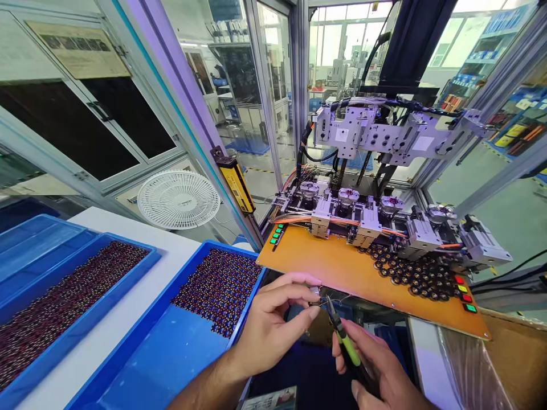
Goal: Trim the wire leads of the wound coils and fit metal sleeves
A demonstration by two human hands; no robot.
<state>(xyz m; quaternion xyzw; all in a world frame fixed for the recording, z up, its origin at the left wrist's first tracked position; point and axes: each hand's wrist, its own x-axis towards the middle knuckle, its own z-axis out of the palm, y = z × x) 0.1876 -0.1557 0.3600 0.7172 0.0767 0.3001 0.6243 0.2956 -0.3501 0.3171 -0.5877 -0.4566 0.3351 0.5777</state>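
My left hand (273, 319) pinches a small wound coil part (315, 297) with thin wire leads between thumb and fingers, just below the orange panel's front edge. My right hand (376, 364) is closed on a pair of small cutters with green and black handles (348, 344). The cutter tip (330, 304) meets the part's wires. Both hands hover over a dark gap in front of the machine.
A blue tray (171, 364) with several small coils lies left of my hands; another blue tray (25, 319) sits further left. The orange panel (333, 267) carries loose coils, indicator buttons and a winding machine (384, 216). A white fan (178, 199) stands behind.
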